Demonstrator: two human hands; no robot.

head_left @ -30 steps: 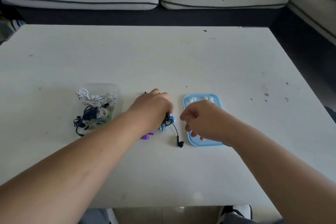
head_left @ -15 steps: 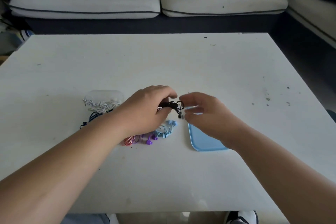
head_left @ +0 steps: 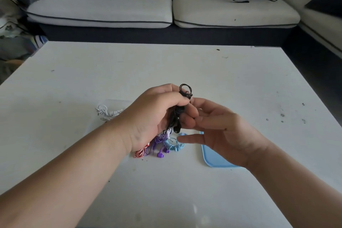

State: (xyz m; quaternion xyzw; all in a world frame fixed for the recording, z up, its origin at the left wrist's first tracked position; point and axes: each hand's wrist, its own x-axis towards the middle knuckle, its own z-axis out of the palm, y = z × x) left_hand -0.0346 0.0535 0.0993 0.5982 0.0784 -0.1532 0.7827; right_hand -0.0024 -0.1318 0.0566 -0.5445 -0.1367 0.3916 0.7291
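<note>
While the left grip clutched the black earphones, the right grip slack-fingered and empty just beside it.

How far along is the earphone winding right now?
Looks done: three coloured bundles lie wound on the table. In hand: the left hand grips the black earphones, right hand open beside them. Probably left: the white tangle.

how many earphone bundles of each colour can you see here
black earphones: 1
white earphones: 1
red-striped earphones: 1
purple earphones: 1
light blue earphones: 1
total: 5 plainly seen; a black-and-white striped bit under the left hand is unclear
</note>
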